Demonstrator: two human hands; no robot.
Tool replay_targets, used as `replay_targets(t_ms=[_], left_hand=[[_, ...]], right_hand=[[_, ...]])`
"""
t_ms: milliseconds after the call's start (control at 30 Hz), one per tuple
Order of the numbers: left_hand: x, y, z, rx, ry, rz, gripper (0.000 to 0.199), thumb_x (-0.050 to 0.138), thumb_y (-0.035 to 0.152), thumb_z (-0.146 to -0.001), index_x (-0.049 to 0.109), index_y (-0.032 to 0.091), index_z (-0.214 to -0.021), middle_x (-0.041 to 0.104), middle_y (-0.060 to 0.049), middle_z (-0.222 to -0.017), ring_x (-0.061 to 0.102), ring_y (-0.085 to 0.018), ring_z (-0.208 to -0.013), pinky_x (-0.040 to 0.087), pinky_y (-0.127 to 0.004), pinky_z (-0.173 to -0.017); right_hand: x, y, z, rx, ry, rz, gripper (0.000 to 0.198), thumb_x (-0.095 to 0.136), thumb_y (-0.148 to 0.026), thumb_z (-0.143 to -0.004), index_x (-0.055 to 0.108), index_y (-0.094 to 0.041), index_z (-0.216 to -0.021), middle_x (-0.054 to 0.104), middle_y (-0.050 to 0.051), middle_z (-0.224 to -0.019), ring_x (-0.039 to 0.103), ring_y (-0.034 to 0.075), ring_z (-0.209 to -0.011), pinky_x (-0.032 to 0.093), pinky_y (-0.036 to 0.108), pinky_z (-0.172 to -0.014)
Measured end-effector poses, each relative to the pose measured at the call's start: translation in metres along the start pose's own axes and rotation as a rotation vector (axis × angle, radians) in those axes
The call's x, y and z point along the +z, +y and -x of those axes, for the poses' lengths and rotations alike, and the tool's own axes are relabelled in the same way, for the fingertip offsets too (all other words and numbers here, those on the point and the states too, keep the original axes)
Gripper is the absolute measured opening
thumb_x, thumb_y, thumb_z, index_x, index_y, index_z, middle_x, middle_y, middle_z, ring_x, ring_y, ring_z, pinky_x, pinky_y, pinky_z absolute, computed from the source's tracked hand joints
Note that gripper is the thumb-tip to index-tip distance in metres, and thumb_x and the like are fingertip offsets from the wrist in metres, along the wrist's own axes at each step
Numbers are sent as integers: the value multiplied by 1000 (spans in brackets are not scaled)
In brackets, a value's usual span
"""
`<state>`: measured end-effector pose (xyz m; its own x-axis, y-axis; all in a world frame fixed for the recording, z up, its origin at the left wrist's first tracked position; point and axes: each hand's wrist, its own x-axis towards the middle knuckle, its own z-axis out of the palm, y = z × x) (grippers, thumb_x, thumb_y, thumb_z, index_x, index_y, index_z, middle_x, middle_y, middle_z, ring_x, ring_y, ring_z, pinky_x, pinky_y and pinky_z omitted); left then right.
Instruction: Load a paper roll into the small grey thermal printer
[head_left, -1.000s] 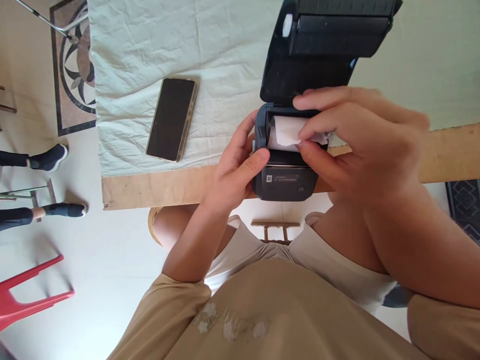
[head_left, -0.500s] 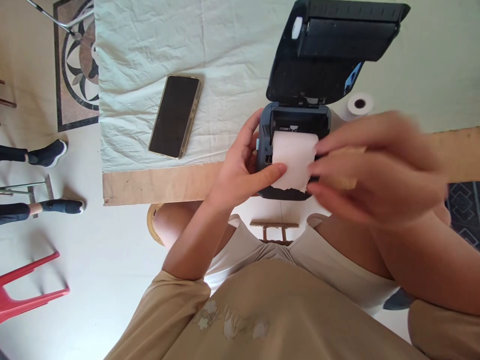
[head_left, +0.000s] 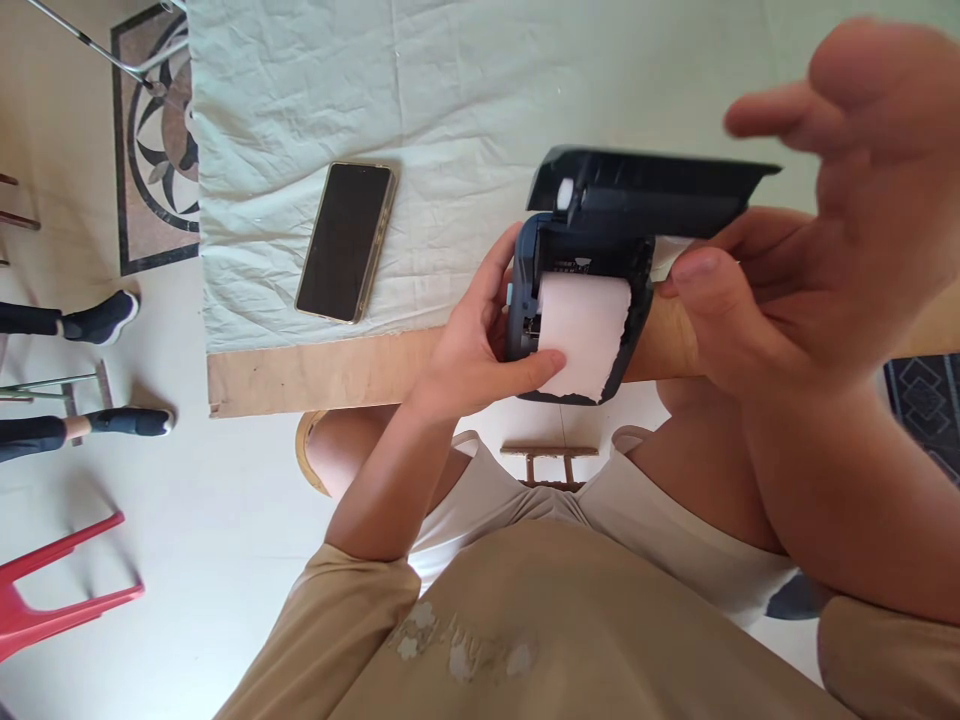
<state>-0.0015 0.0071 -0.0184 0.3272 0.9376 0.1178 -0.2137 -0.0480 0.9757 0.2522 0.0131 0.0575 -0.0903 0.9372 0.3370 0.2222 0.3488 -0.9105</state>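
Observation:
A dark portable label printer [head_left: 525, 300] is held at the table edge by my left hand [head_left: 480, 350]. Its fingers wrap round the left side, and the thumb presses on the white paper [head_left: 585, 330]. The paper lies over the printer's open bay, its lower end ragged. Above the bay, the hinged lid [head_left: 652, 190] stands partly closed. My right hand [head_left: 810, 220] is at the lid's right side, fingers apart and thumb stretched out. Whether it touches the lid is unclear. A whitish piece [head_left: 670, 256] shows beside the thumb, mostly hidden.
A smartphone [head_left: 346, 242] lies on the pale green cloth [head_left: 450, 100], left of the printer. The table's bare wooden edge [head_left: 322, 365] runs in front of me. On the floor at left are a red stool [head_left: 67, 590] and another person's shoes [head_left: 101, 317].
The lid has swung down from nearly upright towards the printer. My right hand has left the paper and moved up and right, fingers spreading. My left hand keeps its hold.

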Motion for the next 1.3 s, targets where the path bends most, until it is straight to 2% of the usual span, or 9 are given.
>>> replay_targets(t_ms=[133,267,367,467,633,733,933,1067,1300], left_hand=[[3,3,1,40,-38,35,108,108,66,-70,60,40,-163,74,-9,-146,82,-30,-105,72,-39,-77],[0,-1,1,65,-57,73,98,108,58,-72,63,42,-158,75,-7,-144,82,-27,-103,72,-33,-71],[-2,-3,0,33,-39,69,106,111,63,-65,64,41,-158,76,-7,-147,83,-29,-106,72,-34,-70],[1,6,2,-3,-21,56,112,112,65,-63,62,40,-160,77,-7,-145,83,-30,-106,73,-33,-71],[13,34,9,-116,62,-25,94,103,61,-85,60,35,-165,76,-6,-144,82,-26,-108,72,-30,-77],[9,31,8,-84,7,-65,110,104,66,-80,52,37,-173,74,-7,-148,84,-31,-113,74,-35,-78],[-2,8,2,64,-127,71,98,100,67,-81,55,54,-167,73,-2,-159,85,-34,-117,76,-44,-85],[4,12,4,54,-26,82,85,92,71,-90,61,46,-165,76,-7,-155,84,-38,-125,76,-49,-95],[8,18,1,-30,114,47,91,98,73,-83,66,36,-160,82,-11,-141,81,-42,-131,74,-47,-95]], right_hand=[[2,7,-7,-426,-17,140,51,78,-19,-96,76,-39,-142,75,8,-132,73,23,-110,59,34,-62],[2,17,-11,-532,-26,221,42,77,-16,-87,78,-32,-126,73,10,-123,66,19,-91,54,32,-56],[2,19,-9,-565,-31,315,35,77,-19,-82,78,-33,-114,67,8,-98,71,25,-103,53,31,-55],[2,16,-6,-563,-87,360,32,77,-18,-83,72,-30,-111,69,10,-105,71,25,-107,56,32,-58],[0,13,-3,-516,-195,311,31,72,-16,-88,64,-26,-116,67,15,-136,70,25,-123,57,31,-60],[-1,14,-1,-470,-259,320,21,70,-26,-99,63,-25,-118,63,15,-141,69,28,-133,57,29,-61],[-2,21,3,-305,-318,227,53,71,-40,-107,54,-33,-156,61,12,-159,73,17,-101,62,30,-62],[-5,25,4,-190,-423,184,68,72,-57,-108,44,-42,-168,59,8,-161,67,11,-85,62,28,-60],[-2,28,5,-34,-504,32,79,75,-56,-106,31,-49,-170,59,5,-143,67,7,-74,60,22,-53]])
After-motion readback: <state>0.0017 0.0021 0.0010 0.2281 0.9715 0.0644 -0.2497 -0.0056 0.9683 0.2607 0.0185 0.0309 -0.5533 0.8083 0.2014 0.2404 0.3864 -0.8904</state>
